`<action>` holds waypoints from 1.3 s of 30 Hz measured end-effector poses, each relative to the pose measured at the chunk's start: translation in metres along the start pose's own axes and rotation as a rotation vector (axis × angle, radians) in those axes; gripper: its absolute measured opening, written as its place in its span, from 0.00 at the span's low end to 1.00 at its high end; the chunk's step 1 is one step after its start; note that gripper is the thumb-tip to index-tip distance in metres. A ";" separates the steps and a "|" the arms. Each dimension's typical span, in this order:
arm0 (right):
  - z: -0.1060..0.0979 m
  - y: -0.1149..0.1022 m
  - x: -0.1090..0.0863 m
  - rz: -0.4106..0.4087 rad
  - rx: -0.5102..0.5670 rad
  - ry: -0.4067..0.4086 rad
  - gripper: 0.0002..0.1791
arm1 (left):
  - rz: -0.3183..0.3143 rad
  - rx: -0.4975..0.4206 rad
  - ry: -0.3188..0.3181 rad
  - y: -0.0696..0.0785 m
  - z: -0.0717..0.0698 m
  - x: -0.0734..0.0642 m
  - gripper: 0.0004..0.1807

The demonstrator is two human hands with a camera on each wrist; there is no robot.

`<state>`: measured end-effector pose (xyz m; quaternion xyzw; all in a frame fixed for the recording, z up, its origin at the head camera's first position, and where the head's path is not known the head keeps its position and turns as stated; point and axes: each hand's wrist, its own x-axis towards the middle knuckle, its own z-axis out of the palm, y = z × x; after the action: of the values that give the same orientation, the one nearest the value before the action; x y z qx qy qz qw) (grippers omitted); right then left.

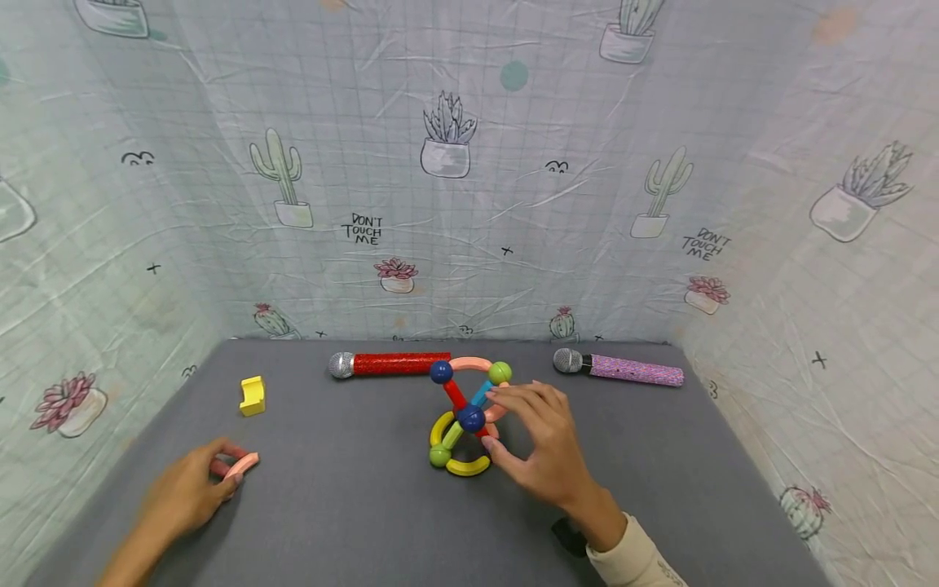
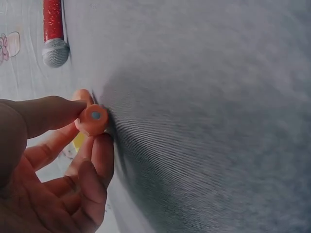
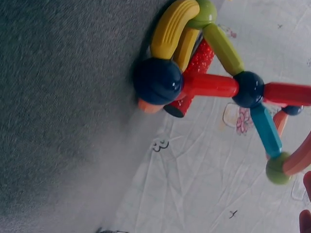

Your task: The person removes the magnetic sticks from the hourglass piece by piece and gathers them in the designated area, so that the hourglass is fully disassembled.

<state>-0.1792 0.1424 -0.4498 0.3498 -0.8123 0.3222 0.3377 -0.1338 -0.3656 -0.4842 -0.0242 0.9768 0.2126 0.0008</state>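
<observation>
My left hand (image 1: 187,489) pinches a curved salmon-pink magnetic rod (image 1: 242,465) between thumb and fingers, just above the table at left. A round end of that rod (image 2: 95,119) with a grey dot faces the left wrist camera. Near the middle stands a magnetic ball-and-rod model, with a dark blue ball (image 1: 471,418) at its centre. A blue rod (image 3: 266,130) and red rods meet there; yellow curved rods (image 1: 469,467) form part of the base. My right hand (image 1: 543,444) is spread beside the model's right side, fingertips near a pink curved rod (image 3: 300,156). Contact is unclear.
A yellow curved block (image 1: 253,396) lies at left, beyond my left hand. A red glitter microphone (image 1: 392,364) lies behind the model, and a pink-purple one (image 1: 634,369) at back right. Patterned cloth walls (image 1: 469,204) enclose the grey table (image 1: 352,522).
</observation>
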 end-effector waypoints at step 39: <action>0.010 0.001 0.001 0.007 0.049 -0.021 0.18 | 0.573 -0.366 0.224 0.277 0.062 0.003 0.28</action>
<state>-0.1837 0.1357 -0.4552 0.3586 -0.8087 0.3396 0.3196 -0.1506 -0.0889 -0.4255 0.2279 0.8837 0.3716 -0.1705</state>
